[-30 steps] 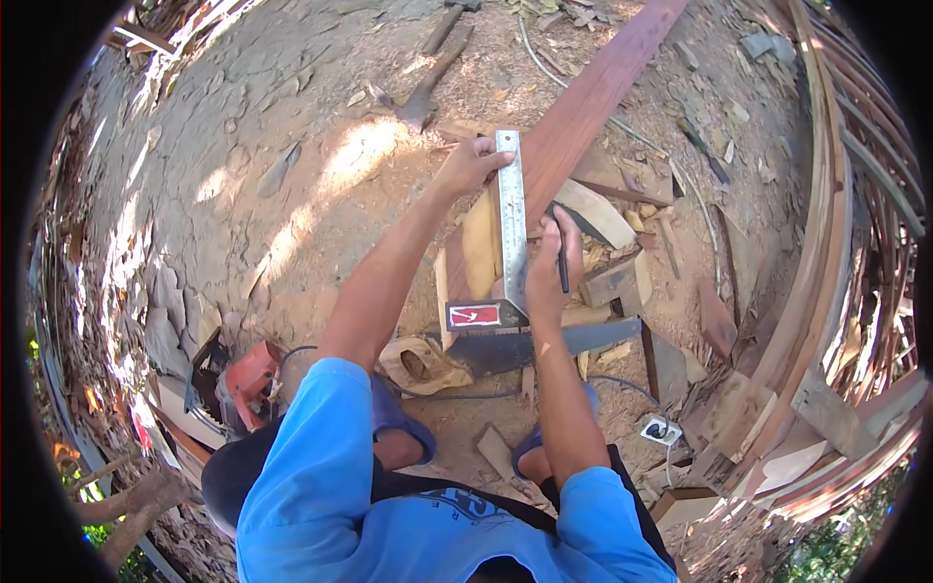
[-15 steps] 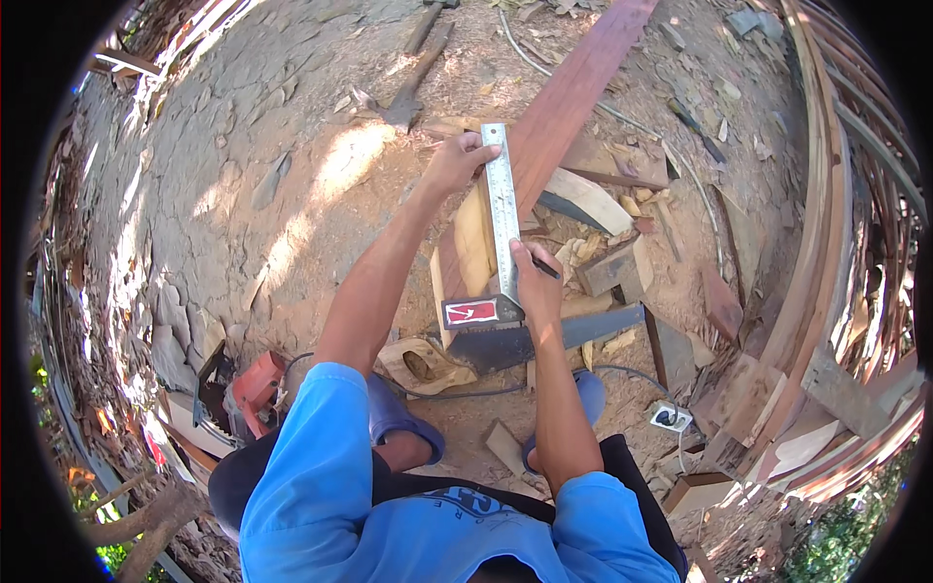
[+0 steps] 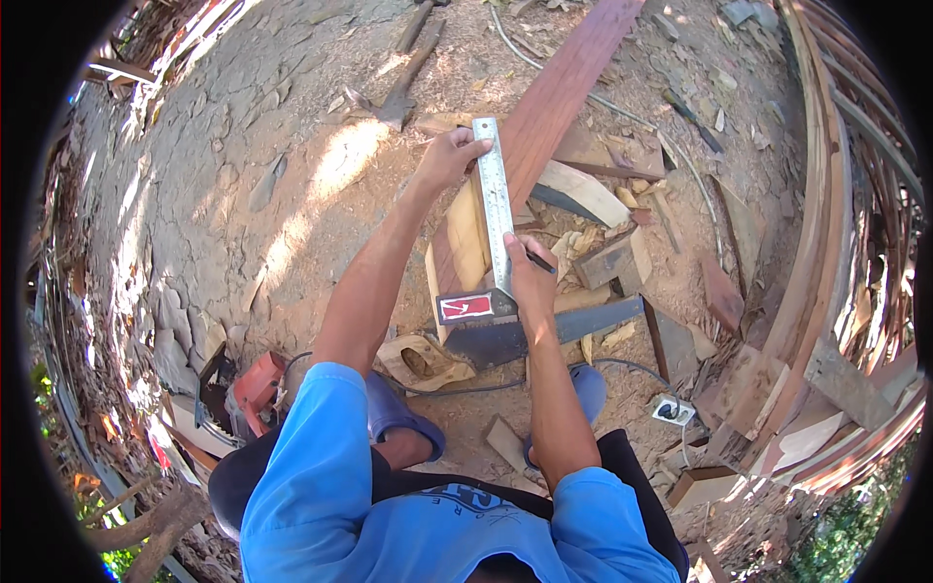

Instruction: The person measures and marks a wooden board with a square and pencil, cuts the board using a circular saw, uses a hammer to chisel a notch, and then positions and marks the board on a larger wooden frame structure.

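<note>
My left hand (image 3: 453, 154) is closed on the upper end of a metal try square (image 3: 491, 175), thumb pressing on the blade. The square has a dark stock with a red label (image 3: 467, 304). It lies across a long reddish plank (image 3: 564, 83) and a yellowish piece of wood (image 3: 466, 235). My right hand (image 3: 530, 277) holds a dark marking pen (image 3: 541, 261), its thumb against the lower part of the blade; the tip is hidden. Below the stock lies a handsaw (image 3: 564, 326), partly under the wood.
A red circular saw (image 3: 255, 389) sits at lower left, a power socket (image 3: 672, 410) at lower right. Axes (image 3: 398, 102) lie at the top. Wood offcuts (image 3: 607, 262), cables (image 3: 714, 223) and my sandalled feet (image 3: 400, 428) are around the work; long boards (image 3: 812, 223) line the right.
My right hand has moved in against the square's blade, the pen now turned more level. Square, planks and hands sit slightly higher and further left in the picture.
</note>
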Demonstrator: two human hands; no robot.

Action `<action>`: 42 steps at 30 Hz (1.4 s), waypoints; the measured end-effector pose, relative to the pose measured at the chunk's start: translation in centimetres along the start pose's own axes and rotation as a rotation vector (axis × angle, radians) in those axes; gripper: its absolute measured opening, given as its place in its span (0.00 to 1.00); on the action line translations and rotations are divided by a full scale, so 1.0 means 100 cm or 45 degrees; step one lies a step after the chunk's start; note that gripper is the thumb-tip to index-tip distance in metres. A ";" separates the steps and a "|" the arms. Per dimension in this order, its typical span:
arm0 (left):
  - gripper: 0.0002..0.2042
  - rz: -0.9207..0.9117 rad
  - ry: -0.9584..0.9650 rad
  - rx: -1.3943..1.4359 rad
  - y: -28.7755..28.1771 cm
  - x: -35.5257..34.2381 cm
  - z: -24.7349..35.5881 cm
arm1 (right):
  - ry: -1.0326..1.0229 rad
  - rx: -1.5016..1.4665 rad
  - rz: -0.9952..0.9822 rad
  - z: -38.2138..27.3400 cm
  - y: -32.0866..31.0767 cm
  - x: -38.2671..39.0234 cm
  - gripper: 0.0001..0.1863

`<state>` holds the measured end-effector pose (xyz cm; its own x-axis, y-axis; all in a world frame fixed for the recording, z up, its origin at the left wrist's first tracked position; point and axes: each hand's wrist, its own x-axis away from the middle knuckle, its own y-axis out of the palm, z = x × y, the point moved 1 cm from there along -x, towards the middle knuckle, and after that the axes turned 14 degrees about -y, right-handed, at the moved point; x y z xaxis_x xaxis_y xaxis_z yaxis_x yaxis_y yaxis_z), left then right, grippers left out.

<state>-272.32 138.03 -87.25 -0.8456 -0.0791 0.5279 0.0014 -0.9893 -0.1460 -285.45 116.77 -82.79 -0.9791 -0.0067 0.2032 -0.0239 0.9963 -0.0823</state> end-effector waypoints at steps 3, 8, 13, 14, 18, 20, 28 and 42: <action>0.14 -0.001 0.009 0.010 0.005 0.004 0.005 | -0.007 0.041 0.010 0.000 -0.003 0.000 0.13; 0.14 0.001 0.033 0.002 0.006 0.006 0.008 | -0.017 0.068 0.023 0.002 -0.003 -0.001 0.14; 0.14 0.031 0.041 -0.004 -0.004 0.007 0.004 | -0.070 0.168 0.126 -0.038 -0.010 -0.003 0.14; 0.13 0.025 0.031 0.023 0.000 0.007 0.005 | -0.055 0.157 0.247 -0.052 -0.015 -0.005 0.15; 0.12 0.012 0.073 0.112 0.008 0.007 0.009 | -0.542 0.026 0.174 -0.054 0.003 -0.021 0.13; 0.12 0.004 0.070 0.122 0.010 0.009 0.010 | -0.701 0.197 0.056 -0.042 0.021 -0.025 0.12; 0.14 -0.018 0.093 0.059 0.011 0.007 0.010 | -0.942 0.568 -0.089 -0.045 0.042 -0.046 0.14; 0.13 -0.023 0.148 0.141 0.004 0.000 0.000 | -0.932 0.685 -0.120 -0.066 0.054 -0.047 0.13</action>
<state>-272.30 137.62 -87.36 -0.9023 -0.0529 0.4279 0.0391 -0.9984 -0.0408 -279.64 122.74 -77.74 -0.8474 -0.3215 -0.4226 -0.0213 0.8158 -0.5779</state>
